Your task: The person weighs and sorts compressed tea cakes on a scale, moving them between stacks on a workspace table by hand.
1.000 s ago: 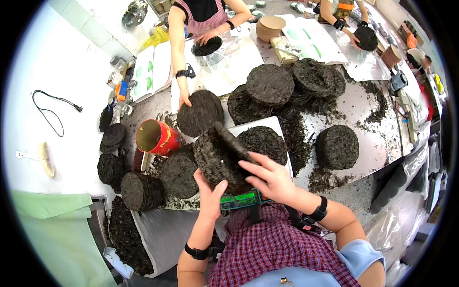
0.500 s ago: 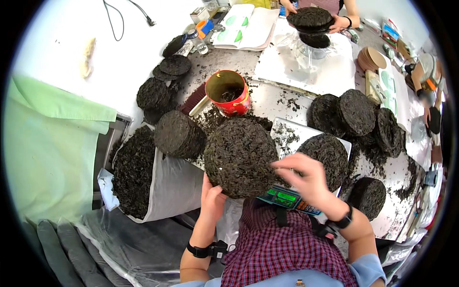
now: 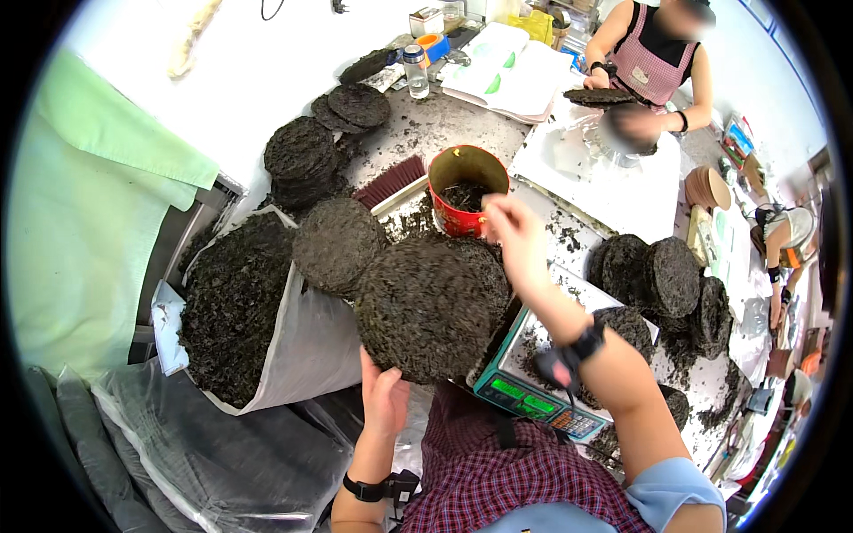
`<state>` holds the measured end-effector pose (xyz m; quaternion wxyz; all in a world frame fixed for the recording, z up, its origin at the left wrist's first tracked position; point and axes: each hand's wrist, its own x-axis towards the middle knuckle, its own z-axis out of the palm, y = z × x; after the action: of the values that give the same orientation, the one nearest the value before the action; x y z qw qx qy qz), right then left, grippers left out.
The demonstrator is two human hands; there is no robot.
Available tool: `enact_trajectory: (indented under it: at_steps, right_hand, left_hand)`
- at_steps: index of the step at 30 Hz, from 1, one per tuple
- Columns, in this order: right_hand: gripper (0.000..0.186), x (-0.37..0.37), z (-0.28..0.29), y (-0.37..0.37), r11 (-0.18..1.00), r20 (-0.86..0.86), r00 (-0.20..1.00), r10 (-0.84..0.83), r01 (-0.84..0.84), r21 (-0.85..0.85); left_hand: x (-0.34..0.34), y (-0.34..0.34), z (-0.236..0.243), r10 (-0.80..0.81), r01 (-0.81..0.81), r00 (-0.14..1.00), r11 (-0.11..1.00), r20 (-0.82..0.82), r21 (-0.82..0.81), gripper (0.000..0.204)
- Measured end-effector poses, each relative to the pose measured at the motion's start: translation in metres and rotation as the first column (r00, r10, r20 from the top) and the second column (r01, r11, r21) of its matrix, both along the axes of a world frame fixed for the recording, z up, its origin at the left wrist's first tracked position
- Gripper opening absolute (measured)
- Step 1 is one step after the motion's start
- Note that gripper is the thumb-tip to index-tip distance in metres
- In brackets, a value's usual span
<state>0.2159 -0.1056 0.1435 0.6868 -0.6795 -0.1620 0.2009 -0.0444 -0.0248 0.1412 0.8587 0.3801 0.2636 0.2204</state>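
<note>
My left hand (image 3: 380, 401) is closed on the lower edge of a round, dark cake of pressed leaf-like flakes (image 3: 422, 313), held tilted low over the table. My right hand (image 3: 514, 233) is raised at the right rim of a red tin (image 3: 453, 213) with dark scraps inside; its fingers are curled, and what they hold, if anything, is too small to make out. Below that arm sits a green scale (image 3: 520, 400) with a lit display and a pale pan bearing more dark material.
Stacked dark cakes (image 3: 324, 244), a red brush (image 3: 386, 182) and a bag of dark flakes (image 3: 235, 311) crowd the left. More cakes (image 3: 671, 277) lie at right. A co-worker (image 3: 653, 71) handles cakes across the table over a white sheet; another person (image 3: 782, 249) is at far right.
My right hand has left the held cake and moved up to the tin. The cake swung flatter in my left hand. The view shifted, and the co-worker lifted a cake.
</note>
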Motion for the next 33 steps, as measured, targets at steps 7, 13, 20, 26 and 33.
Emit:
enact_trajectory:
  at_steps: [7, 13, 20, 26, 33]
  right_hand:
    - [0.052, -0.053, 0.024, -0.009, 0.874, 0.309, 0.819, 0.484, -0.437, -0.213]
    - [0.045, -0.100, 0.041, -0.032, 0.877, 0.507, 0.723, 0.469, -0.314, -0.363]
    - [0.048, -0.112, 0.056, -0.066, 0.893, 0.687, 0.581, 0.438, -0.193, -0.406]
    - [0.048, -0.114, 0.045, -0.124, 0.971, 0.612, 0.788, 0.071, 0.086, -0.223]
    - [0.041, -0.148, 0.017, -0.300, 0.725, -0.086, 0.720, -0.689, 0.686, -0.064]
  left_hand:
    - [0.014, 0.004, -0.002, 0.085, -0.082, 0.995, 0.994, 0.048, -0.073, 0.073]
    - [0.016, 0.003, -0.007, -0.022, 0.024, 0.999, 0.996, 0.024, -0.085, 0.084]
    - [0.015, -0.011, -0.002, -0.140, 0.140, 0.990, 0.990, 0.013, -0.015, 0.082]
    - [0.008, -0.026, 0.008, -0.175, 0.175, 0.984, 0.985, 0.045, 0.006, 0.078]
    - [-0.002, -0.052, 0.020, -0.231, 0.236, 0.970, 0.970, 0.074, -0.062, 0.070]
